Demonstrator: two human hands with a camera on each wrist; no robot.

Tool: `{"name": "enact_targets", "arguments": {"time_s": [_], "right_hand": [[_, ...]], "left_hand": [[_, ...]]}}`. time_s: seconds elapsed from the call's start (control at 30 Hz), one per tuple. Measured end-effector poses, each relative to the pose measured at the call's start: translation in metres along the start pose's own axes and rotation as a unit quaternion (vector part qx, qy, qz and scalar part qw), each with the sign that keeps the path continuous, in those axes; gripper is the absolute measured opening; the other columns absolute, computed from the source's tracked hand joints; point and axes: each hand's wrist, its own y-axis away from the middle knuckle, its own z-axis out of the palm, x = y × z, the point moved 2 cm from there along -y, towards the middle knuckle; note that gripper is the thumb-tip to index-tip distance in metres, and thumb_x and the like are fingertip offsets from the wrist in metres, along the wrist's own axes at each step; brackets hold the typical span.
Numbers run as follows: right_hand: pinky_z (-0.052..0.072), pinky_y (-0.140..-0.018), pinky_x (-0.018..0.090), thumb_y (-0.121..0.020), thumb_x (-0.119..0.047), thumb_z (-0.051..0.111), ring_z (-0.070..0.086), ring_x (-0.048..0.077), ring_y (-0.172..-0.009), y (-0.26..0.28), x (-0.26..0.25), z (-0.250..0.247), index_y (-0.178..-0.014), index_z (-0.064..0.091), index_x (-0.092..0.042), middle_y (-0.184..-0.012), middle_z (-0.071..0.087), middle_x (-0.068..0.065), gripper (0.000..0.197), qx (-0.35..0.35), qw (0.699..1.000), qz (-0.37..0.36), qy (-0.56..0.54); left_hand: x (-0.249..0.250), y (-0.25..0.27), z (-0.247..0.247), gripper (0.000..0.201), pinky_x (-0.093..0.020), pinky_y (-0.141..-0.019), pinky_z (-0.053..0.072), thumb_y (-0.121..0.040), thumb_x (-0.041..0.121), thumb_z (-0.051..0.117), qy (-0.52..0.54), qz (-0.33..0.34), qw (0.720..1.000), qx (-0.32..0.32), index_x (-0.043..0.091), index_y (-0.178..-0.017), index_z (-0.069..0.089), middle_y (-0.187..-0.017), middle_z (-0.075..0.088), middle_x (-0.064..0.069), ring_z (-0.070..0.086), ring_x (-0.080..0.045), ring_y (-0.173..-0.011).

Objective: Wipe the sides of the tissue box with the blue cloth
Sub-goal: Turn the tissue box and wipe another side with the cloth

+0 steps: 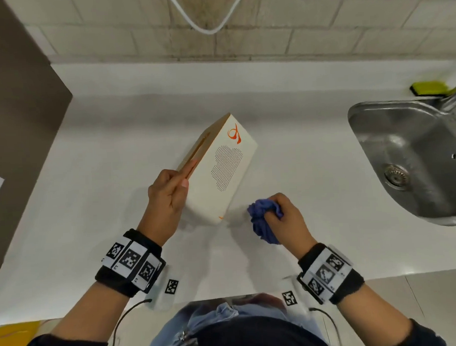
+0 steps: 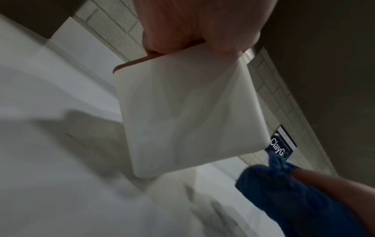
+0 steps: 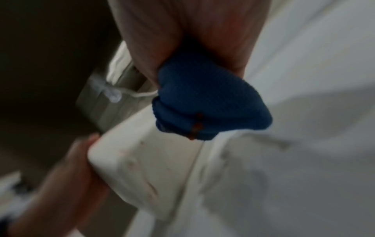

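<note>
Head view first: your left hand (image 1: 170,191) is gripping the near end of the tissue box (image 1: 219,168), thumb on the upper face, fingers along the slotted face, and the box is tilting up on one long edge on the counter (image 1: 91,178), angled away from you. Your right hand (image 1: 283,217) is clenching the blue cloth (image 1: 263,221) into a wad, fingers curled tight round it, just beside the box's near right corner; whether cloth and box are touching you cannot tell from here. A sink (image 1: 360,114) is sitting well off to the right.

Left wrist view: fingers (image 2: 229,41) are clamping the top edge of the box (image 2: 188,110), its plain end face showing toward the camera. The cloth (image 2: 288,195) is bunching low right, near the bottom corner.

Right wrist view, blurry: the cloth (image 3: 205,105) is poking out of your fist right at the edge of the box (image 3: 154,158), looking like contact.

Step in hand, judging by this: you are starting or finishing a stroke on a side. Next move is calling for pressing the wad flat on that face and dragging along it while the left hand is keeping the box braced.
</note>
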Motion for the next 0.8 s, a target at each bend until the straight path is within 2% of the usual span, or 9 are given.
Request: {"name": "enact_targets", "arguments": {"time_s": [0.1,0.2,0.27,0.33,0.4,0.53,0.6,0.7,0.8], "right_hand": [[0.042,-0.069,0.02,-0.091,-0.008,0.049,0.052,0.013,-0.075,-0.011,-0.014,0.013,-0.078,0.042,-0.017,-0.081,0.051,0.003,0.017,0.007,0.996,0.042,-0.073],[0.041,-0.071,0.028,-0.092,-0.011,0.047,0.05,0.017,-0.076,-0.016,-0.024,0.032,-0.076,0.04,-0.022,-0.078,0.05,0.001,0.021,-0.033,0.995,0.059,-0.073],[0.039,-0.068,0.026,-0.091,-0.012,0.048,0.047,0.016,-0.073,-0.014,-0.029,0.038,-0.073,0.037,-0.021,-0.072,0.047,0.0,0.023,-0.05,0.996,0.049,-0.047],[0.036,-0.06,0.017,-0.09,-0.012,0.05,0.043,0.011,-0.063,-0.008,-0.034,0.04,-0.068,0.034,-0.021,-0.065,0.043,-0.003,0.028,-0.07,0.997,0.024,0.001],[0.037,-0.058,0.013,-0.086,-0.008,0.052,0.048,0.005,-0.059,0.002,-0.04,0.04,-0.065,0.038,-0.022,-0.062,0.048,-0.007,0.028,-0.109,0.993,-0.004,0.047],[0.054,-0.069,0.034,-0.076,-0.003,0.058,0.066,0.021,-0.074,0.019,-0.054,0.041,-0.073,0.057,-0.017,-0.077,0.068,0.004,0.014,-0.241,0.959,-0.088,0.121],[0.054,-0.067,0.039,-0.075,-0.009,0.059,0.064,0.023,-0.073,0.019,-0.054,0.036,-0.079,0.06,-0.013,-0.08,0.069,0.007,0.005,-0.207,0.94,-0.171,0.208],[0.052,-0.074,0.043,-0.078,-0.018,0.061,0.057,0.028,-0.086,0.007,-0.05,0.028,-0.086,0.057,-0.012,-0.094,0.061,0.011,0.01,-0.048,0.922,-0.288,0.254],[0.048,-0.076,0.038,-0.084,-0.029,0.058,0.053,0.028,-0.089,-0.002,-0.045,0.046,-0.091,0.056,-0.01,-0.105,0.054,0.014,0.021,-0.035,0.894,-0.375,0.241]], "left_hand": [[0.005,0.001,0.005,0.04,-0.014,-0.088,0.035,-0.092,0.039,0.029,-0.006,0.01,1.0,0.003,0.055,-0.127,0.04,-0.092,0.044,0.007,0.049,-0.018,-0.091],[0.007,0.004,0.007,0.04,-0.028,-0.091,0.04,-0.093,0.038,0.028,-0.029,0.011,0.999,0.019,0.057,-0.126,0.039,-0.093,0.045,0.0,0.05,-0.025,-0.094],[0.012,0.006,0.009,0.042,-0.04,-0.09,0.039,-0.093,0.04,0.024,-0.074,-0.003,0.997,0.023,0.048,-0.131,0.04,-0.096,0.046,-0.002,0.047,-0.03,-0.095],[0.019,0.008,0.014,0.048,-0.039,-0.089,0.034,-0.092,0.041,0.02,-0.129,-0.008,0.991,0.027,0.038,-0.135,0.042,-0.097,0.045,-0.005,0.043,-0.028,-0.095],[0.024,0.008,0.018,0.047,-0.037,-0.089,0.027,-0.093,0.039,0.021,-0.169,0.006,0.985,0.027,0.036,-0.135,0.041,-0.094,0.041,-0.005,0.041,-0.024,-0.094],[0.024,0.004,0.021,0.045,-0.04,-0.09,0.025,-0.093,0.037,0.024,-0.199,0.021,0.98,0.01,0.043,-0.136,0.036,-0.093,0.039,-0.004,0.04,-0.024,-0.094],[0.023,0.004,0.019,0.045,-0.037,-0.089,0.022,-0.093,0.038,0.023,-0.199,0.027,0.98,0.004,0.041,-0.136,0.037,-0.093,0.04,-0.004,0.041,-0.023,-0.095],[0.02,0.001,0.013,0.045,-0.034,-0.089,0.022,-0.093,0.04,0.022,-0.164,0.029,0.986,0.0,0.041,-0.135,0.037,-0.093,0.04,-0.003,0.041,-0.021,-0.094],[0.01,-0.004,0.003,0.039,-0.037,-0.091,0.035,-0.092,0.041,0.027,-0.084,0.015,0.996,0.018,0.044,-0.129,0.04,-0.093,0.044,-0.002,0.046,-0.018,-0.091]]}}
